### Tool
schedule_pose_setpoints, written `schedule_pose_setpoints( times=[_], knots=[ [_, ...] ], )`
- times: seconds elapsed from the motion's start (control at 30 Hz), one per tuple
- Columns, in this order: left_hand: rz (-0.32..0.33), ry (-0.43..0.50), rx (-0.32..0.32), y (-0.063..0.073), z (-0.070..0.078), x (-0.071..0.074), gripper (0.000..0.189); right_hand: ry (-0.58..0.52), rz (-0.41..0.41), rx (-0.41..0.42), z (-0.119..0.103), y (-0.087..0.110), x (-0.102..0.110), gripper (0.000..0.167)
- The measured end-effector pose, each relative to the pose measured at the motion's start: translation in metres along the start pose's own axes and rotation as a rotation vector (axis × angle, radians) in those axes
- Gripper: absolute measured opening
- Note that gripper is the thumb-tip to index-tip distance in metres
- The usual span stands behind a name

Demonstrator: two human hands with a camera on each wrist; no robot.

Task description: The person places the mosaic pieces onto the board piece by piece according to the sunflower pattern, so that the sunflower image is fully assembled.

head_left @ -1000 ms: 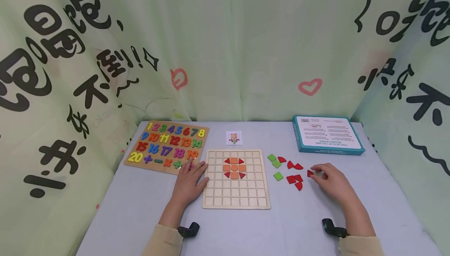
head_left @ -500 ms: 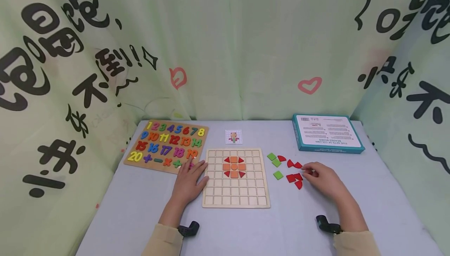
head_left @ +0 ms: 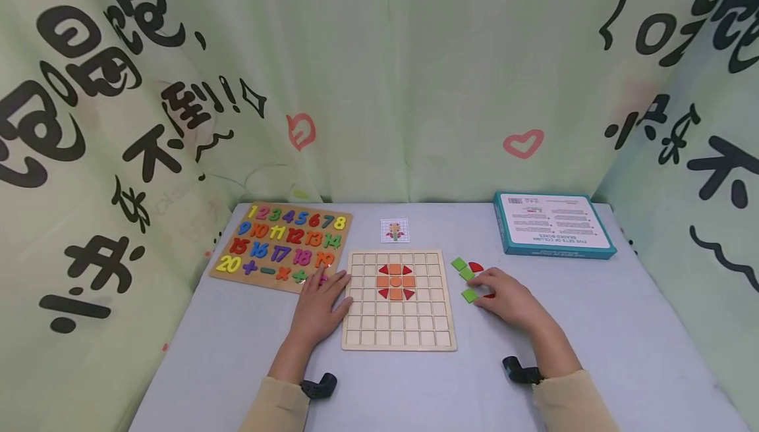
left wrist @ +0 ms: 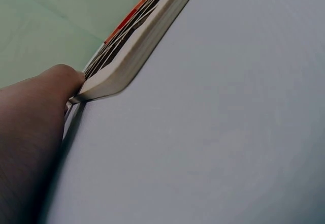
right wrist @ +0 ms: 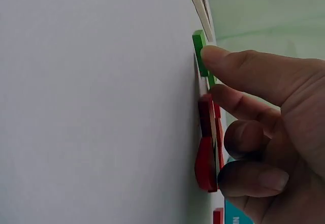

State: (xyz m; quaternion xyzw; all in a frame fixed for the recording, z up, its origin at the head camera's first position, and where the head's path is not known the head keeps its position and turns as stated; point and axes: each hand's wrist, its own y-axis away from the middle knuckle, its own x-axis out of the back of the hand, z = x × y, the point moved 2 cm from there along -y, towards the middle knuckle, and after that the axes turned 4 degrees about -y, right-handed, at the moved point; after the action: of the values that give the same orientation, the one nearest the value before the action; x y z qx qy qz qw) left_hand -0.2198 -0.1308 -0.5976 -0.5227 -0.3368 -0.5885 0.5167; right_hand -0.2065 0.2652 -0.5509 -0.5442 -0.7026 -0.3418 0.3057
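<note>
My left hand rests with spread fingers at the left edge of a wooden grid board. In the left wrist view, the thumb lies against the board's corner. My right hand is low over loose pieces right of the board, fingers loosely bent, thumb and forefinger apart. Its thumb tip overlaps a green square tile in the right wrist view. Red pieces lie beside the curled fingers, and the hand hides most of them from the head view. Orange squares and red triangles form a pattern on the board.
A number puzzle board lies at the back left, close to the left fingertips. A small pattern card sits behind the grid board. At the back right is a teal box. Curtains stand behind the white-covered table.
My right hand has moved left from the outer red piece to the green tiles and now covers most red pieces. The left hand and the board have stayed in place.
</note>
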Motion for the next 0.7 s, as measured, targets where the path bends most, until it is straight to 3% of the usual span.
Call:
schedule_pose_setpoints(
  times=[0.23, 0.7],
  knots=[
    [0.001, 0.005, 0.003, 0.0003, 0.0008, 0.0009, 0.056, 0.027, -0.003, -0.036, -0.0063, -0.0075, -0.0069, 0.027],
    [0.004, 0.001, -0.001, -0.0003, 0.0001, 0.0011, 0.056, 0.062, 0.030, -0.061, -0.0072, -0.0102, -0.0092, 0.029]
  ],
)
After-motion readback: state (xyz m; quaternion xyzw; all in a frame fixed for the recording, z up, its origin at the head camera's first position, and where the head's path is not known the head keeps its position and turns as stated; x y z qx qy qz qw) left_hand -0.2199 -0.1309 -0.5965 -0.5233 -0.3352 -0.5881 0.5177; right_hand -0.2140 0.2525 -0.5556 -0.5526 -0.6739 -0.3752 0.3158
